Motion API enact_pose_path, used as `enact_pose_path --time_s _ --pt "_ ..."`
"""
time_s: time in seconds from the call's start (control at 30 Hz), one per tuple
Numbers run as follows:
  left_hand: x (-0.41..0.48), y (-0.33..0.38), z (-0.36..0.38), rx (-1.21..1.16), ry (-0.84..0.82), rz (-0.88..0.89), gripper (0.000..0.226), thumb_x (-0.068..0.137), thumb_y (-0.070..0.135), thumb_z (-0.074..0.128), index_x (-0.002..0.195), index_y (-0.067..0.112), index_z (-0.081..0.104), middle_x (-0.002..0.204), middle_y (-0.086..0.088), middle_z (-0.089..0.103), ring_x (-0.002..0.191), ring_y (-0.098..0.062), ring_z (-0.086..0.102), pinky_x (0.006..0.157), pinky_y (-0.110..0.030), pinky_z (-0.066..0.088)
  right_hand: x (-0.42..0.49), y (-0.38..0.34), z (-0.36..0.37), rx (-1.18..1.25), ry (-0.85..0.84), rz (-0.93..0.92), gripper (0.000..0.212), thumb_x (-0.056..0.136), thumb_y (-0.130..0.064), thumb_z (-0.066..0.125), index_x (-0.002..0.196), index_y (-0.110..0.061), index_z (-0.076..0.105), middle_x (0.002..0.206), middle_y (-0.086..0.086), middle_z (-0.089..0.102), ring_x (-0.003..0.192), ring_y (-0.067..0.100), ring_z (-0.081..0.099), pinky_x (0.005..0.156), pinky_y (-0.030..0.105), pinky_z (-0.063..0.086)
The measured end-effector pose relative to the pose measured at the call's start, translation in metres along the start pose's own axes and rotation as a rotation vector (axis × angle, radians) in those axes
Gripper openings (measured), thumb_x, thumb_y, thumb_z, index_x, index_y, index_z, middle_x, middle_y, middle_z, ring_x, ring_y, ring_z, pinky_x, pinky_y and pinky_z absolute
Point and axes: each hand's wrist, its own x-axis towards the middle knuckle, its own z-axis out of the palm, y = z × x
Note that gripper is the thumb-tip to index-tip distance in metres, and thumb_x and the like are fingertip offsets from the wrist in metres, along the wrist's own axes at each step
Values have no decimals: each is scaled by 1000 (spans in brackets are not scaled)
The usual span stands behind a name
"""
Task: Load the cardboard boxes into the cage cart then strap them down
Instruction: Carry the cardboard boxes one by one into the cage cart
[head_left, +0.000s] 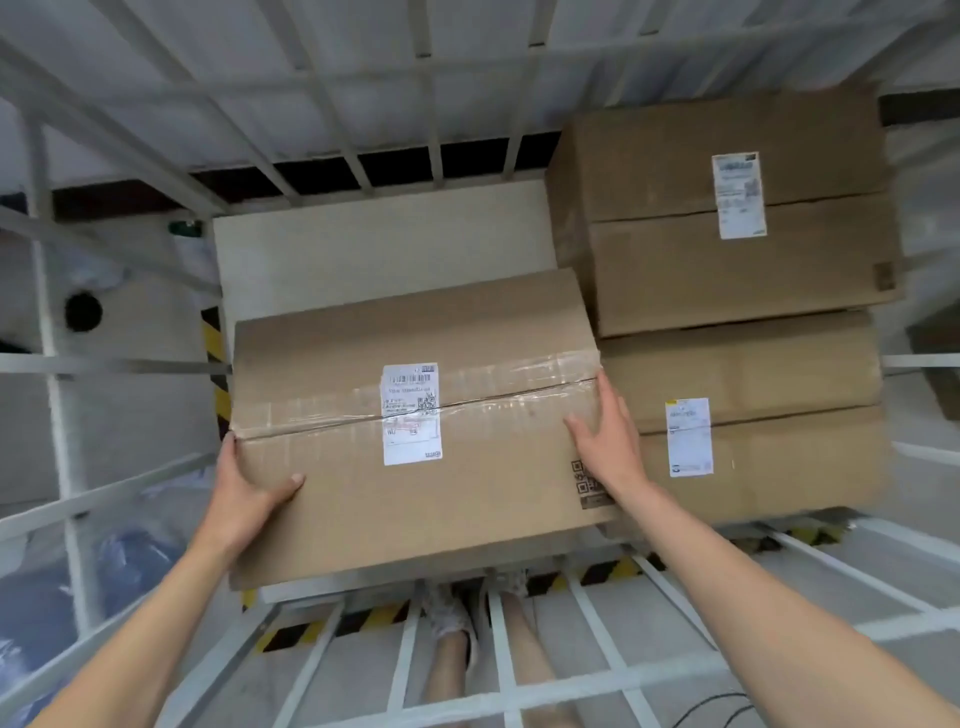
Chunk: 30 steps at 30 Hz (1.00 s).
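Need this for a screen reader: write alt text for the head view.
A taped cardboard box is held inside a cage cart, left hand gripping its edge, right hand flat on top. Two more boxes sit alongside.

In the white metal cage cart (124, 486), the taped brown cardboard box (415, 493) lies front left. Right of it, a second brown cardboard box (753, 452) lies before a third brown cardboard box (727, 260).

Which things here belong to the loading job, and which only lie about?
Job: held box, gripped by left hand, right hand flat on it; far box; near box; cage cart.
Lying about: cable; blue bundle outside the cart.
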Motion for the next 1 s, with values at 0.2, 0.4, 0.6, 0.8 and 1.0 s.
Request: enact_pose_path --time_s 0.2,0.4,0.6,0.8,1.0 --pt "27 -36 43 183 -46 -15 119 75 32 86 159 25 2 165 -11 12 150 -30 18 121 -51 19 12 45 47 -138 -9 86 82 96 -15 62 160 -17 11 166 10 15 151 28 18 120 34 17" --pt "-14 -48 99 805 -34 337 114 79 52 75 159 28 -1 163 -20 -20 149 -37 -23 113 -66 -5 -42 78 85 -743 -163 -172 99 90 -51 62 159 -27 -6 160 20 -29 148 41 -22 121 56 0" --pt "-8 -22 138 959 -237 288 122 78 69 63 144 38 -34 144 -16 -53 136 -41 -45 111 -76 3 -22 68 95 -845 -311 -128 114 83 -68 60 152 -36 -25 145 19 -51 139 46 -36 119 64 -2" --pt "67 74 115 934 -184 326 116 76 58 75 156 42 -7 159 -14 -34 145 -38 -31 110 -77 8 66 -3 68 -768 -250 -167 114 77 -63 71 157 -40 -8 159 15 -33 145 44 -27 119 64 3" --pt "133 162 97 893 -147 323 116 74 50 81 156 43 -1 162 -11 -30 148 -36 -27 112 -74 12 150 -73 40 -713 -210 -209 118 71 -59 79 157 -41 0 163 12 -26 147 41 -24 119 63 0"
